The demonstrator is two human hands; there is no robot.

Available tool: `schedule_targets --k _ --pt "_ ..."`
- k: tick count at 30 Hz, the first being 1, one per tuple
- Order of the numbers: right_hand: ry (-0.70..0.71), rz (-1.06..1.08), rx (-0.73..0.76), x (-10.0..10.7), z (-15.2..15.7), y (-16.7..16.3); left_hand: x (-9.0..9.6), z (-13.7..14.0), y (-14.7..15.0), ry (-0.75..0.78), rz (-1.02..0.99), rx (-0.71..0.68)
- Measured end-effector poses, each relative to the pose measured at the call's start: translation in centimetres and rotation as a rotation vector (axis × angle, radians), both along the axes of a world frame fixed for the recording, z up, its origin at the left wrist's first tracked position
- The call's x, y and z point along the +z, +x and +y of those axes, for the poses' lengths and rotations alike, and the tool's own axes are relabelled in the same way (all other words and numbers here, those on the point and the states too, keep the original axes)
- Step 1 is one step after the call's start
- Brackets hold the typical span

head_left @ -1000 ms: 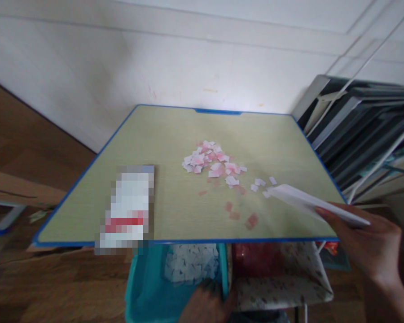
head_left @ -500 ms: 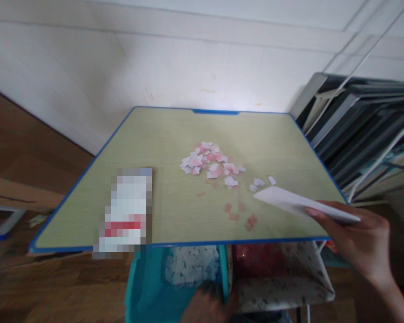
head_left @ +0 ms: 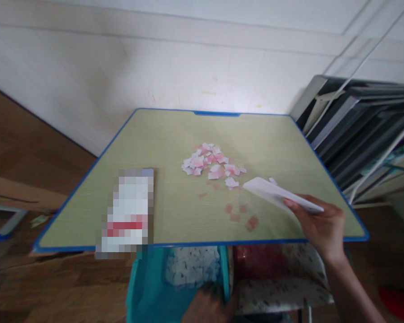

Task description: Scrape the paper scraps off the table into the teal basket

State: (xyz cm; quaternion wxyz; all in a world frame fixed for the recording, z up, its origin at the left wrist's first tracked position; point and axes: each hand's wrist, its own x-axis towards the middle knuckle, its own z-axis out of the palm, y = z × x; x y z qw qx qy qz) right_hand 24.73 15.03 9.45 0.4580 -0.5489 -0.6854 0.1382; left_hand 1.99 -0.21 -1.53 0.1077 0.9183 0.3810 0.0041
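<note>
My right hand (head_left: 325, 224) grips a flat white card (head_left: 272, 190), thumb on its near side. The card slants over the right of the folding table (head_left: 175, 211), its far end close to small white and pink paper pieces (head_left: 217, 170). These form a loose heap at the table's middle. Reddish pieces (head_left: 234, 217) lie nearer the front edge. Below that edge, my left hand (head_left: 207, 305) is closed on the right rim of a teal bin (head_left: 132, 278); its fingers are dark and partly hidden. Many small white pieces (head_left: 191, 267) lie inside the bin.
A blurred-out white and red item (head_left: 129, 202) lies at the table's front left. Beside the bin is a stool or seat with a red top (head_left: 259, 260). Folded dark panels (head_left: 363, 112) lean at the right; cardboard (head_left: 30, 148) stands left.
My right hand and the card have moved left across the table, and the card now covers white pieces that lay in front of it. My left hand stays at the bin.
</note>
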Motion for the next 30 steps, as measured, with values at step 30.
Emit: schedule_targets --k 30 --pt "0.040 -0.049 0.292 0.6 1.6 -0.5 -0.7 0.0 0.2 0.000 -0.023 0.010"
